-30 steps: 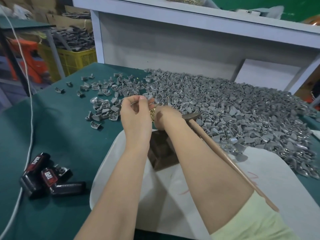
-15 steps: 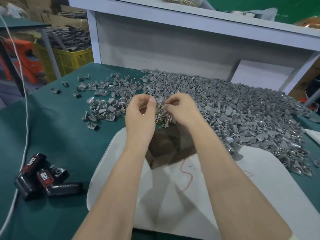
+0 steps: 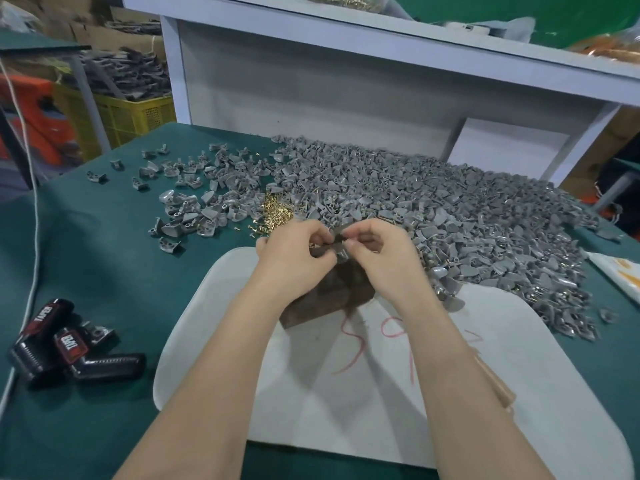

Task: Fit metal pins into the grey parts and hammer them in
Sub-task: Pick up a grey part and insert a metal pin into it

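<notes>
grey parts (image 3: 450, 209), brass-gold pins (image 3: 275, 216), green table cover (image 3: 104, 265), white board (image 3: 519, 393), red scribbles (image 3: 353, 344)

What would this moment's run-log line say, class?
left hand: pinches part | right hand: pinches part | part: above block | pins: heap beyond left hand

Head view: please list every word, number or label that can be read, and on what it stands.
"TAPER" (last letter unsure): red label on the left black tool.
Red label on the right black tool: white letters, too blurred.
Red handwriting on the white board: perhaps digits, not readable.
Grey part held by left hand and right hand: no text.
</notes>
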The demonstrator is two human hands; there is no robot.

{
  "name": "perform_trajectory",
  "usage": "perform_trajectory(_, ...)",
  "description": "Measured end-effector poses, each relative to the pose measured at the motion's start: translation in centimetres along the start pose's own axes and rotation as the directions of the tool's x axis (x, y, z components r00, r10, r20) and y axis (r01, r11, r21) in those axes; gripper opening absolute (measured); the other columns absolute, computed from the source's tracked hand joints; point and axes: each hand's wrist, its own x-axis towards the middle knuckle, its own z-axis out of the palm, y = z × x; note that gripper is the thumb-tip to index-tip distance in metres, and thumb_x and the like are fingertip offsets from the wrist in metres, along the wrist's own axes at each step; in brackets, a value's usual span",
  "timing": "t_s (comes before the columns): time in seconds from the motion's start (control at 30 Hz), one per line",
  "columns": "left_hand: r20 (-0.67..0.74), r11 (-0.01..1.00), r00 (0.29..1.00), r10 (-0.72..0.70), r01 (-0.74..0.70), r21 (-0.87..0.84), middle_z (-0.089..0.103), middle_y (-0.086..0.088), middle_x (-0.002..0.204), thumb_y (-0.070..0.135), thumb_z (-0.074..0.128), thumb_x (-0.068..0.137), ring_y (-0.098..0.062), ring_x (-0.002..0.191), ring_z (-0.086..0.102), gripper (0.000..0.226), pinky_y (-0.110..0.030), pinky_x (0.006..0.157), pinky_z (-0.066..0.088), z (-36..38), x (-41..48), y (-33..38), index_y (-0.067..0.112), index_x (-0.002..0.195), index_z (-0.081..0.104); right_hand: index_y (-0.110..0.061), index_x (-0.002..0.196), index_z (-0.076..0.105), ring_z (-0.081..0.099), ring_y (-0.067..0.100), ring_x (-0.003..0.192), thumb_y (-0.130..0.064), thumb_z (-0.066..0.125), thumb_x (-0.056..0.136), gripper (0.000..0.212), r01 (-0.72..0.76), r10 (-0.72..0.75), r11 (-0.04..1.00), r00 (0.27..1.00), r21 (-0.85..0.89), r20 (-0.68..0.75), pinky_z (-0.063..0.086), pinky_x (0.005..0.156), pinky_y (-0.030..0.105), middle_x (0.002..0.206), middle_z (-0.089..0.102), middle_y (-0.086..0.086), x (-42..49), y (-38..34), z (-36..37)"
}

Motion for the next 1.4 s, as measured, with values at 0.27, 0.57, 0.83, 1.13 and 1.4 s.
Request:
perform_trajectory(0.27,-0.131,0.962,0.979,0.157,-0.182,-0.203,0.063,0.009,0.08,0.01,0.062,0.087,0.001,0.068,0.053,0.01,0.0,0.065,0.035,0.0,0.1,0.3,0.017,0.087,0.069,-0.023,0.085,0.063,0.064,0.012,0.074,-0.005,0.063,0.086,0.018,-0.093,0.115,0.953,0.992,0.289,-0.059,0.053,0.075,0.033,0.08,0.068,0.0,-0.1,0.1,0.5)
perform_trajectory(0.57,-0.082,0.994,0.996,0.04,-0.048,-0.099,0.065,0.01,0.088,0.025,0.066,0.086,-0.006,0.082,0.058,0.009,-0.019,0.079,0.043,-0.4,0.3,-0.3,0.025,0.095,0.07,-0.024,0.076,0.059,0.058,0.014,0.077,-0.011,0.061,0.088,0.018,-0.018,0.002,0.994,0.989,-0.111,-0.145,0.048,0.081,0.025,0.083,0.062,-0.003,-0.2,0.5,0.4)
perform_trajectory(0.83,0.074,0.992,0.997,-0.003,-0.006,0.124,0.067,0.008,0.094,0.03,0.064,0.086,-0.02,0.101,0.06,0.004,-0.04,0.095,0.044,-0.1,-0.1,0.1,0.031,0.082,0.062,-0.011,0.09,0.063,0.054,0.023,0.096,-0.011,0.058,0.089,0.005,0.055,-0.055,0.899,0.998,-0.435,0.012,0.041,0.089,0.035,0.093,0.048,-0.002,-0.5,0.5,1.2)
perform_trajectory(1.13,0.084,0.997,0.996,0.026,-0.032,0.069,0.058,0.009,0.086,0.024,0.064,0.086,-0.023,0.098,0.059,0.014,-0.041,0.093,0.045,-0.1,-0.1,-0.1,0.031,0.078,0.057,-0.006,0.091,0.063,0.054,0.028,0.092,-0.01,0.056,0.09,0.008,0.074,-0.105,0.875,0.994,-0.478,-0.038,0.041,0.085,0.042,0.099,0.056,0.007,-1.1,0.4,1.9)
perform_trajectory(1.4,0.075,0.996,0.996,0.04,-0.045,0.075,0.057,0.006,0.086,0.024,0.065,0.086,-0.025,0.1,0.06,0.008,-0.04,0.091,0.045,-0.1,0.0,-0.1,0.028,0.08,0.061,-0.007,0.09,0.063,0.055,0.026,0.092,-0.01,0.056,0.089,0.008,0.036,-0.073,0.893,0.995,-0.449,-0.066,0.041,0.086,0.039,0.098,0.057,0.005,-1.2,0.2,2.0)
